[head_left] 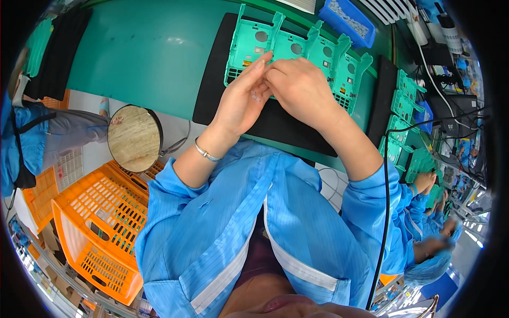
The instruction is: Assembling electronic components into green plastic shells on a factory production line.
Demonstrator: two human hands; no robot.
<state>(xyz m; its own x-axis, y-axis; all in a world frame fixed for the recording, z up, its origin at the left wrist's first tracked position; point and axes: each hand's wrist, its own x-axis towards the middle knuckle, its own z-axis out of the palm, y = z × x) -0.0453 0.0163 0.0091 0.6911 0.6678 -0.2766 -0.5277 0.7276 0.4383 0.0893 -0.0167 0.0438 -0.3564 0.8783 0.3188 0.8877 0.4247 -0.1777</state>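
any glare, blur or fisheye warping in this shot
Head view: pale glare spots on the green table; head view: fisheye warping, with black curving in at the sides; head view: left hand and right hand fairly sharp, a co-worker at lower right partly blurred.

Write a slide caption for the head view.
Left hand and right hand, close together, partly hide green plastic housings on a black mat, with a blue bin beyond.

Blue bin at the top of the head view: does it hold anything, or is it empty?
Not empty: the blue bin holds many small pale pieces, visible through its open top.
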